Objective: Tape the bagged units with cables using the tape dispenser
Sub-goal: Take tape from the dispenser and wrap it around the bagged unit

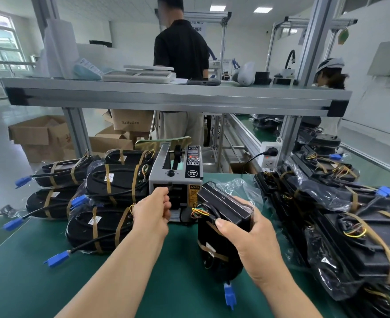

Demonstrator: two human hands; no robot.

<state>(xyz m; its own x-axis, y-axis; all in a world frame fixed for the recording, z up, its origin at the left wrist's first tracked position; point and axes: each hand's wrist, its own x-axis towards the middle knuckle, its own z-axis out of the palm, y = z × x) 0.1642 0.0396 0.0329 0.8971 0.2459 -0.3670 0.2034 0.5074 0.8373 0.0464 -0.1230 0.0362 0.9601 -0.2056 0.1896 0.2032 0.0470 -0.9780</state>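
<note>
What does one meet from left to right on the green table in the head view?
Stack of taped units → tape dispenser → bagged unit gripped by the right hand → pile of bagged units.

green bench (178,283): tape dispenser (175,173), bagged units (97,230)

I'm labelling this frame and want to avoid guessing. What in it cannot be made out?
All in the head view:
- Tape at the tape dispenser outlet: covered by the curled fingers of the left hand, so whether a strip is pinched is unclear.
- Right side of the bagged unit: hidden by the right hand gripping it.
- Dispenser display: too small to read.
- Pile of units on the right: cut off by the frame edge.
</note>
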